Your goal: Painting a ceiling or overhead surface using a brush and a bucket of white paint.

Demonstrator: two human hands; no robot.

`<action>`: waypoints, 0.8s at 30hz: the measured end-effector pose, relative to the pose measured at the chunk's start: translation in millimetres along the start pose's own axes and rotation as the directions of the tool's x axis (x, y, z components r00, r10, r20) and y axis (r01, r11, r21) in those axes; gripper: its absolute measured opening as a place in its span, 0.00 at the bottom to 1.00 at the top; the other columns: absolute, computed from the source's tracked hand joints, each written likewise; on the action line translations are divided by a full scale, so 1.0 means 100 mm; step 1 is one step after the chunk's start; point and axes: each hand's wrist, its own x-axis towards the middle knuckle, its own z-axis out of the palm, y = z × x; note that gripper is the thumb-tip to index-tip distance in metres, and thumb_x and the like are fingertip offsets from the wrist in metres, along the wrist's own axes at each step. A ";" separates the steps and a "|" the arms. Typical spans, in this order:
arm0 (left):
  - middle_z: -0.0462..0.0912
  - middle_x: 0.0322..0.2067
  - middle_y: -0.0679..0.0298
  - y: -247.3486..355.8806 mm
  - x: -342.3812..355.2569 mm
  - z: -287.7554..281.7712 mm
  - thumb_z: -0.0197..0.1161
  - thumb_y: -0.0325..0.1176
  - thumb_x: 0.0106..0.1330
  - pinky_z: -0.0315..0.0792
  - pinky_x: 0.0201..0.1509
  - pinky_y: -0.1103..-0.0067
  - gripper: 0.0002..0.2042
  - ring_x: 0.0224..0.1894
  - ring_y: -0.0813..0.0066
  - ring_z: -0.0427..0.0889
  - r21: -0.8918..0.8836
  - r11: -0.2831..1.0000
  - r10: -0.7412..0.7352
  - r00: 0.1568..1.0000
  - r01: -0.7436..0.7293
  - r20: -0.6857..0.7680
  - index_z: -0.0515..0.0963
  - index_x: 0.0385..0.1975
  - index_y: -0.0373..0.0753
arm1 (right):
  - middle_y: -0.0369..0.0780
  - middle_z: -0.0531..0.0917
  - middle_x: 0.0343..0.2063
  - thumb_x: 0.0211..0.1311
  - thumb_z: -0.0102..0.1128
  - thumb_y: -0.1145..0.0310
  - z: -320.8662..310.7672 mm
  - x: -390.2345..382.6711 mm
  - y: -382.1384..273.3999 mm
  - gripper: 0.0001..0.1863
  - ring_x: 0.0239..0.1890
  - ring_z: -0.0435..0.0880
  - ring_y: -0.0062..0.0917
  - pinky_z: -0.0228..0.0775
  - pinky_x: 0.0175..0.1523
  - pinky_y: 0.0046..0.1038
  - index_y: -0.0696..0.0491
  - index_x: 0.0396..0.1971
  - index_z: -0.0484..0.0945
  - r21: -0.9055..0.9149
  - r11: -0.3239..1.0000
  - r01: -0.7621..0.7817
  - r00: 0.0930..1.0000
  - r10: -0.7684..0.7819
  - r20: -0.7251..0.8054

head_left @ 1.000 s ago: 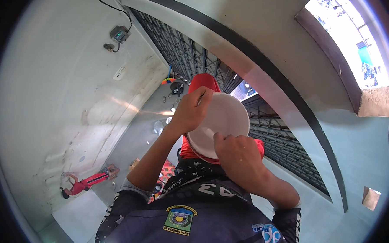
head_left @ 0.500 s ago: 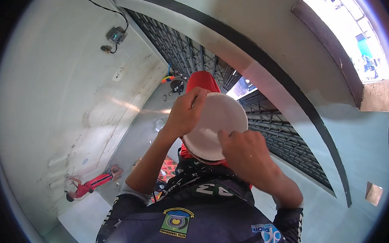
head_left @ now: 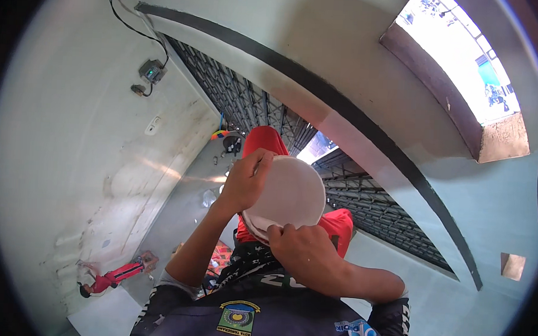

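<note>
Just beyond the dark shirt [head_left: 292, 325], the right hand [head_left: 304, 252] is curled closed on the near rim of a round white piece [head_left: 293, 193], held up over red trousers [head_left: 337, 225]. Farther off and to the left, the left hand [head_left: 244, 182] pinches the rim. The piece looks light, its near edge perhaps thin and pliable; gripping opposite sides of the rim seems best. Farthest stands a dark folding gate [head_left: 224, 85].

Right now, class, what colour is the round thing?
The round thing is off-white, best seen in the head view.
</note>
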 end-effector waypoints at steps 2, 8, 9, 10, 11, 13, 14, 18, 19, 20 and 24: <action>0.83 0.31 0.48 0.00 0.00 0.00 0.51 0.42 0.77 0.74 0.41 0.70 0.15 0.36 0.54 0.86 0.014 1.000 -0.005 1.000 0.005 -0.004 0.78 0.43 0.36 | 0.44 0.83 0.23 0.54 0.62 0.74 -0.06 -0.01 0.08 0.09 0.23 0.87 0.36 0.77 0.26 0.35 0.58 0.34 0.75 0.024 1.000 0.009 0.999 -0.008 -0.039; 0.83 0.31 0.48 -0.02 0.02 0.02 0.51 0.42 0.76 0.74 0.41 0.68 0.15 0.36 0.52 0.85 0.025 0.999 0.040 0.999 -0.040 -0.015 0.78 0.42 0.35 | 0.43 0.83 0.22 0.57 0.62 0.70 -0.02 0.06 0.60 0.10 0.23 0.87 0.38 0.77 0.28 0.38 0.58 0.35 0.75 -0.055 0.963 -0.262 0.955 0.251 -0.157; 0.83 0.31 0.48 -0.01 0.02 0.02 0.51 0.42 0.76 0.74 0.41 0.68 0.15 0.36 0.52 0.85 0.023 0.999 0.043 0.999 -0.042 -0.012 0.78 0.42 0.35 | 0.43 0.83 0.22 0.57 0.62 0.70 -0.01 0.07 0.63 0.10 0.23 0.87 0.38 0.77 0.28 0.38 0.58 0.35 0.75 -0.056 0.962 -0.266 0.954 0.254 -0.158; 0.83 0.32 0.48 0.01 0.03 0.02 0.51 0.42 0.76 0.74 0.41 0.69 0.15 0.36 0.51 0.85 0.026 1.000 0.011 1.000 -0.011 0.001 0.77 0.42 0.35 | 0.43 0.83 0.22 0.56 0.61 0.71 0.01 0.08 0.64 0.09 0.23 0.87 0.38 0.78 0.27 0.37 0.58 0.35 0.75 -0.050 0.955 -0.294 0.942 0.280 -0.186; 0.83 0.32 0.48 0.01 0.02 0.01 0.51 0.42 0.76 0.74 0.41 0.69 0.15 0.36 0.51 0.85 0.030 0.999 -0.022 1.000 0.022 0.013 0.77 0.42 0.35 | 0.42 0.82 0.22 0.56 0.61 0.72 0.01 0.08 0.65 0.08 0.23 0.87 0.37 0.78 0.27 0.36 0.58 0.34 0.75 -0.042 0.946 -0.320 0.928 0.305 -0.214; 0.82 0.32 0.48 -0.01 0.02 0.01 0.51 0.42 0.77 0.74 0.41 0.69 0.15 0.36 0.53 0.85 0.025 1.000 -0.005 1.000 0.005 0.009 0.77 0.42 0.35 | 0.43 0.83 0.22 0.54 0.63 0.73 0.00 0.09 0.45 0.08 0.25 0.88 0.35 0.78 0.27 0.34 0.58 0.33 0.76 -0.084 0.946 -0.313 0.936 0.292 -0.195; 0.82 0.32 0.49 -0.02 0.02 0.01 0.51 0.42 0.77 0.74 0.42 0.70 0.15 0.36 0.55 0.84 0.021 1.000 0.010 1.000 -0.010 0.007 0.77 0.42 0.35 | 0.44 0.84 0.23 0.52 0.64 0.75 0.01 0.09 0.32 0.08 0.26 0.89 0.33 0.78 0.26 0.33 0.58 0.32 0.77 -0.124 0.944 -0.306 0.943 0.282 -0.174; 0.83 0.31 0.51 -0.03 0.03 -0.01 0.49 0.42 0.78 0.74 0.42 0.72 0.16 0.35 0.62 0.84 0.000 1.000 0.030 1.000 -0.030 0.005 0.78 0.42 0.35 | 0.45 0.85 0.24 0.52 0.65 0.74 0.05 0.06 0.02 0.07 0.26 0.88 0.32 0.78 0.26 0.31 0.57 0.31 0.77 -0.059 0.985 -0.163 0.982 0.156 -0.108; 0.83 0.31 0.53 -0.01 0.02 -0.01 0.48 0.42 0.79 0.73 0.42 0.72 0.17 0.36 0.65 0.84 -0.032 0.999 -0.005 1.000 0.006 0.026 0.78 0.43 0.35 | 0.43 0.84 0.24 0.53 0.64 0.73 0.03 0.04 -0.02 0.08 0.26 0.88 0.32 0.78 0.27 0.31 0.57 0.33 0.76 -0.038 0.996 -0.080 0.995 0.078 -0.055; 0.83 0.30 0.54 0.01 0.02 -0.01 0.47 0.42 0.79 0.73 0.43 0.73 0.18 0.36 0.68 0.83 -0.062 0.997 -0.041 0.998 0.044 0.048 0.79 0.43 0.35 | 0.42 0.83 0.25 0.54 0.63 0.72 0.03 0.04 -0.06 0.09 0.26 0.88 0.33 0.78 0.28 0.31 0.57 0.34 0.75 -0.012 1.000 0.001 1.000 -0.001 -0.005; 0.84 0.32 0.55 -0.04 0.02 0.00 0.44 0.44 0.80 0.74 0.45 0.73 0.21 0.38 0.69 0.84 -0.076 0.996 -0.049 0.997 0.053 0.053 0.80 0.44 0.33 | 0.42 0.83 0.25 0.55 0.63 0.72 -0.05 0.16 0.19 0.10 0.27 0.88 0.32 0.78 0.28 0.31 0.58 0.35 0.75 0.026 0.999 0.045 0.995 -0.042 -0.093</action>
